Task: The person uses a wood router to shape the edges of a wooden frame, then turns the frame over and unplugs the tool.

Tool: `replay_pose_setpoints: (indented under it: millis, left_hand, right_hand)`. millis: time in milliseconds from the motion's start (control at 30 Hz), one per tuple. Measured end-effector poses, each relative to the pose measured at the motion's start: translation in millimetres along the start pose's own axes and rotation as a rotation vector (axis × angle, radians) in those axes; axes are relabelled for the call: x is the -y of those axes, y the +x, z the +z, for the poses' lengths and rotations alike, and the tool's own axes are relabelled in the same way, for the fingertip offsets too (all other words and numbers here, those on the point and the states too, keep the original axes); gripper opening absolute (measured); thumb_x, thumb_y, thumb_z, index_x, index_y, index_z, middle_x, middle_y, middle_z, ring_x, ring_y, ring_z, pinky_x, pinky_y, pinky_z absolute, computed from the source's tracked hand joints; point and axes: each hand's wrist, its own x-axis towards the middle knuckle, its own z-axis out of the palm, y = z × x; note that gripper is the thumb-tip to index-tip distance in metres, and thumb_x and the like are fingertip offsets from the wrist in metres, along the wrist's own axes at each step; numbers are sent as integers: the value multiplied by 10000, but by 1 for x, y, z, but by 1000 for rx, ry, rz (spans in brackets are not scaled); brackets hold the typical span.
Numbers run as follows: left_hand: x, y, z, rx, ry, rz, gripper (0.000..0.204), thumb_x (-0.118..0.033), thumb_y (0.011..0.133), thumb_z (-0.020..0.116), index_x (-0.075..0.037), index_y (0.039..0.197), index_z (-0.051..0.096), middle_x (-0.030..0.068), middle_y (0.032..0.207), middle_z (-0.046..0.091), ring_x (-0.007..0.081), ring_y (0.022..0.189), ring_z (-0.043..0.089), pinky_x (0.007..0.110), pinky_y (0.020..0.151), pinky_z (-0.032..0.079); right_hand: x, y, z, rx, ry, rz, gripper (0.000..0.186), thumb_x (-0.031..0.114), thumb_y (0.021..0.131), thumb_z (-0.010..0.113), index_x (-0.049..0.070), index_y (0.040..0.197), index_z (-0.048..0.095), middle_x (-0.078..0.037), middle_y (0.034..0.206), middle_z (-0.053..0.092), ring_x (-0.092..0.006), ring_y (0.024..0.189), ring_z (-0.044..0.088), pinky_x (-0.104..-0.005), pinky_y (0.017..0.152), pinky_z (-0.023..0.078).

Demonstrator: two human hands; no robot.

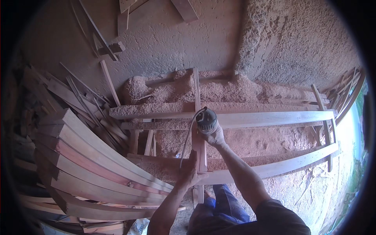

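My right hand (pixel 215 138) is closed around a corded power tool (pixel 207 120) with a dark, rounded, vented body. The tool sits over a wooden crosspiece (pixel 200 150) that spans a long wooden frame; its working end is hidden under its body. My left hand (pixel 189 172) rests where the crosspiece meets the curved near rail (pixel 270 169). Its fingers stretch along the crosspiece, and the thumb points out along the rail. The tool's cord (pixel 187 141) loops down close to my left fingers. Beyond my right hand runs the frame's far rail (pixel 274 118).
Several curved boards (pixel 102 156) are stacked at the left, close to my left forearm. Loose wood offcuts (pixel 74 92) lean behind them. Heaps of shavings (pixel 172 92) lie along the rough wall (pixel 188 43). A cross strip (pixel 323 125) lies over the frame's right end.
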Motion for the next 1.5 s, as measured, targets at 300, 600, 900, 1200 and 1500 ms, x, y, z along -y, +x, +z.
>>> replay_pose_setpoints:
  millis: [300,600,900,1200,1500]
  left_hand:
    - [5,-6,1,-7,162,-39,1436,-405,651,1004,22,1677,94,295,1708,247,460,1486,420,500,1220,367]
    - [0,-1,-3,93,-7,-112,1416,-346,703,981,59,1674,32,336,1725,147,439,1613,200,463,1314,219]
    - [-10,0,-11,53,-23,-112,1428,-254,637,1016,42,1677,84,325,1676,299,455,1524,380,489,1257,327]
    - [-4,-10,-8,-58,88,-130,1449,-354,600,1028,27,1679,138,308,1666,331,473,1508,393,505,1249,336]
    - [-7,-87,12,-443,123,-380,1381,-500,754,930,41,1684,64,344,1708,186,500,1575,250,576,1279,247]
  right_hand:
    - [19,0,5,-96,-207,-70,691,182,805,889,69,1394,543,-64,1324,654,-196,1174,639,-339,1019,519]
    - [27,-6,7,-215,-316,-80,570,209,777,764,92,1317,625,-146,1227,682,-408,1193,625,-488,1050,474]
    - [17,-16,5,-330,-314,-119,665,223,731,809,77,1351,615,-159,1228,693,-403,1183,646,-488,1042,482]
    - [35,-13,2,-357,-89,-50,557,255,749,904,71,1213,657,-155,1174,700,-377,1127,683,-469,955,538]
    - [6,-33,14,-155,1,-47,576,131,813,851,77,1340,622,-116,1261,688,-278,1164,677,-374,1008,537]
